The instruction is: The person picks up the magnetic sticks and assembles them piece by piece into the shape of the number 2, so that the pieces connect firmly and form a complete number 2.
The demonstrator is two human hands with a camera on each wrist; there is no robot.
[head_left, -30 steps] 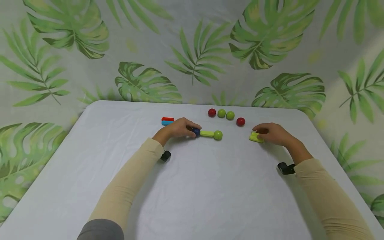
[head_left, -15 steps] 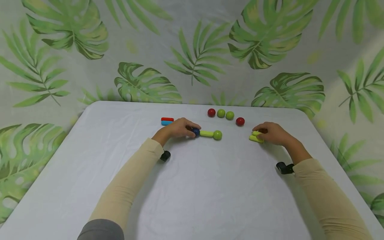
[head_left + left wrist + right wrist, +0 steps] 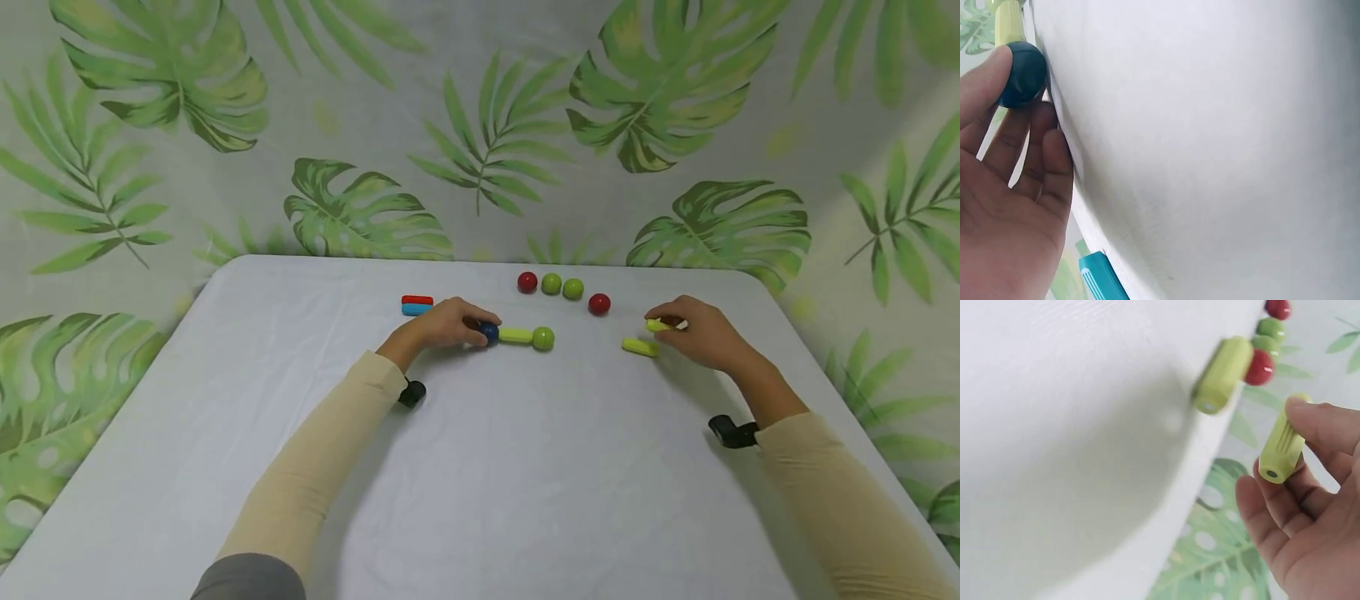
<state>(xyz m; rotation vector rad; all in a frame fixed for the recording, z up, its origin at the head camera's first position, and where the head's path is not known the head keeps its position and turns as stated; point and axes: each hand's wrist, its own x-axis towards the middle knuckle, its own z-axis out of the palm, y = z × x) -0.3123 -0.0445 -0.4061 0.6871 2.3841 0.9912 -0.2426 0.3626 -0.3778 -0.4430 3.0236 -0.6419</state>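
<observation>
My left hand (image 3: 444, 323) grips a dark blue ball (image 3: 1025, 75) between thumb and fingers. That ball joins a yellow-green rod (image 3: 515, 335), whose other end meets a green ball (image 3: 543, 338); the joined piece lies on the table. In my right hand (image 3: 701, 333) a second yellow-green rod (image 3: 1283, 445) is pinched between thumb and fingers, raised off the cloth. A dark round spot shows in its end face in the right wrist view. Another yellow-green rod (image 3: 640, 347) lies on the table just left of the right hand.
Toward the back edge lie a red ball (image 3: 527, 282), two green balls (image 3: 551, 284) and another red ball (image 3: 599, 304). A red rod (image 3: 417, 300) and a blue rod (image 3: 416, 309) lie side by side behind the left hand. White cloth covers the table (image 3: 480, 483).
My right hand has lifted one yellow-green rod from beside the other and moved it slightly right and up. The left hand and its joined piece stay in place.
</observation>
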